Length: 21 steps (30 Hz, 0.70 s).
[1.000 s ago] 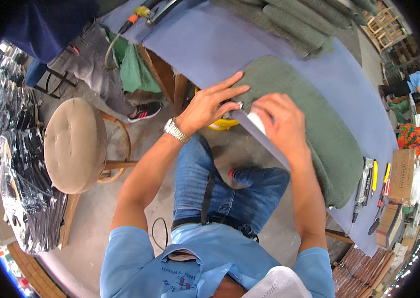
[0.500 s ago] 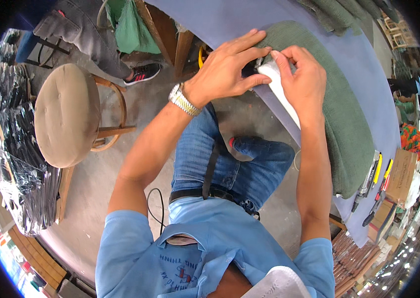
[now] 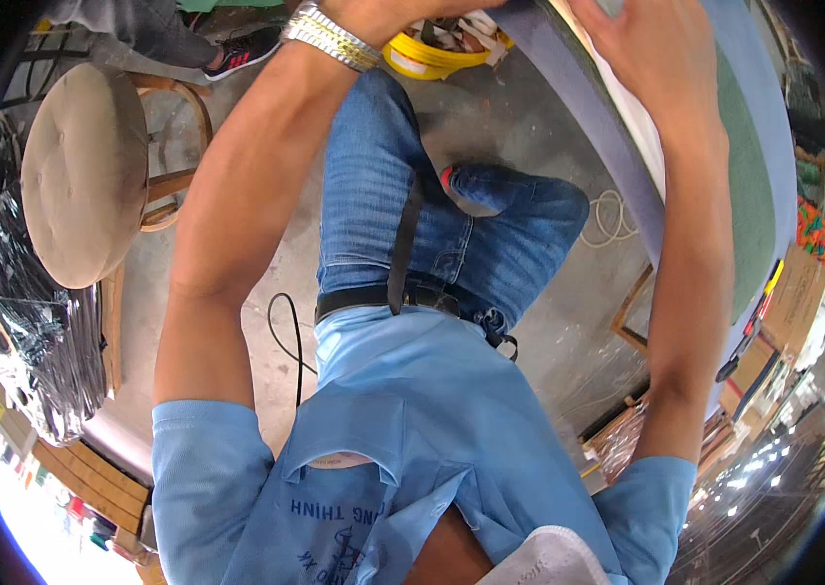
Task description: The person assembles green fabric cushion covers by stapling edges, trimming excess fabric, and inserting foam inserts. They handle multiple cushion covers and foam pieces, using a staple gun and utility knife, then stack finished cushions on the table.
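At the top edge of the head view, my left hand (image 3: pixel 395 12) reaches toward the tabletop edge, a metal-banded watch (image 3: pixel 332 37) on its wrist. Its fingers are mostly cut off, so its grip cannot be told. My right hand (image 3: pixel 664 60) lies over the near side of a green fabric cushion cover (image 3: pixel 749 166). Its thumb and fingers are bent in at the cover's edge, the tips partly out of view. A white padding strip (image 3: pixel 633 109) shows along that edge, beside my right wrist. The cushion lies on a blue-grey table (image 3: pixel 568 83).
Below the table edge stands a yellow tub (image 3: pixel 432 60) of scraps. A padded round stool (image 3: pixel 86 175) is at left, near plastic-wrapped stacks (image 3: pixel 47 341) and another person's shoe (image 3: pixel 245 51). A pale cable (image 3: pixel 607 219) coils on the floor; a cardboard box (image 3: pixel 797 292) stands at right.
The view has tipped down and closer, so hands and cushion sit higher and are partly cut off. My hands have moved farther apart. The yellow tub has come into sight.
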Each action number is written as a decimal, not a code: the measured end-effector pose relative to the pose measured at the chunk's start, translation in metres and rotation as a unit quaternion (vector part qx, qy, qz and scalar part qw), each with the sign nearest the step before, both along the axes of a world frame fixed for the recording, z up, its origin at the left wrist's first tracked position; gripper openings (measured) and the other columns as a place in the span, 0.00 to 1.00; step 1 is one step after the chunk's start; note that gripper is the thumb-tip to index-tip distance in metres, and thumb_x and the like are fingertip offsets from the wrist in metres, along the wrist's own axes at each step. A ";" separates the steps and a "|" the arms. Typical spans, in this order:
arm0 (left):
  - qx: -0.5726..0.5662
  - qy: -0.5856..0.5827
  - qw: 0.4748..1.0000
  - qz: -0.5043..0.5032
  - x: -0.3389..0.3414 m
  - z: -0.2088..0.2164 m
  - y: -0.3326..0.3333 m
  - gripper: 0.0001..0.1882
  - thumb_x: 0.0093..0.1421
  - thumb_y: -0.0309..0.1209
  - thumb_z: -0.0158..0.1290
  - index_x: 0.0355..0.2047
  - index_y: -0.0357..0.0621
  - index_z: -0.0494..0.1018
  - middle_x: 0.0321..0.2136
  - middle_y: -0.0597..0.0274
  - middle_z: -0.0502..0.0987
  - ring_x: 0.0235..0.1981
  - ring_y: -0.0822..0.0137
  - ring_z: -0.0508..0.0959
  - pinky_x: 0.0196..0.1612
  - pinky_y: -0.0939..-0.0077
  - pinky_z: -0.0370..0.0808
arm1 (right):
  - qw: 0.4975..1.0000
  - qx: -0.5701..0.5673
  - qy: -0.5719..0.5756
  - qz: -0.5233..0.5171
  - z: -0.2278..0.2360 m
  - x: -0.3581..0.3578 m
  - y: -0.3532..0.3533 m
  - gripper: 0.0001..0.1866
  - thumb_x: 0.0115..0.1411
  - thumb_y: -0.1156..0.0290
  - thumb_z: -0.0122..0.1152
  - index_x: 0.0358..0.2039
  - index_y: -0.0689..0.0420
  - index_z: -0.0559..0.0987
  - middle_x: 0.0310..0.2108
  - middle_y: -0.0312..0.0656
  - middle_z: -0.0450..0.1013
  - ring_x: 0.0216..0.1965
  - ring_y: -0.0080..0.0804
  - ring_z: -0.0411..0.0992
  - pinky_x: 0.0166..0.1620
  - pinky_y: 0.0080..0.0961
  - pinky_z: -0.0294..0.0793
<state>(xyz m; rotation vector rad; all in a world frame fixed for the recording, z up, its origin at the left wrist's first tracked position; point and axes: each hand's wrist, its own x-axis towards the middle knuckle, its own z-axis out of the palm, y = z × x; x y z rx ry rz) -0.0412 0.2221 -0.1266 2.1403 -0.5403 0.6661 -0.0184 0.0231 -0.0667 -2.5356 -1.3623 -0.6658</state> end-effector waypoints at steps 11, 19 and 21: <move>-0.044 0.049 0.996 0.052 -0.004 -0.003 -0.008 0.12 0.59 0.29 0.64 0.39 0.36 0.77 0.30 0.43 0.82 0.32 0.45 0.84 0.35 0.61 0.78 | 1.000 0.003 -0.028 -0.011 -0.008 0.001 0.003 0.09 0.56 0.67 0.67 0.35 0.54 0.78 0.34 0.41 0.77 0.38 0.46 0.76 0.40 0.40 0.75; -0.054 0.134 0.989 0.045 -0.008 0.012 -0.009 0.11 0.59 0.29 0.63 0.37 0.35 0.77 0.30 0.44 0.83 0.32 0.50 0.85 0.36 0.63 0.79 | 0.999 0.002 -0.046 0.012 -0.017 0.012 0.009 0.09 0.58 0.66 0.65 0.35 0.53 0.75 0.32 0.40 0.77 0.35 0.46 0.77 0.37 0.41 0.76; -0.045 0.149 0.987 0.040 -0.005 0.017 -0.011 0.10 0.58 0.29 0.63 0.36 0.35 0.77 0.29 0.44 0.83 0.32 0.50 0.85 0.35 0.63 0.79 | 0.999 -0.003 -0.043 0.005 -0.020 0.011 0.006 0.09 0.58 0.66 0.65 0.35 0.53 0.75 0.32 0.41 0.77 0.35 0.46 0.77 0.36 0.41 0.76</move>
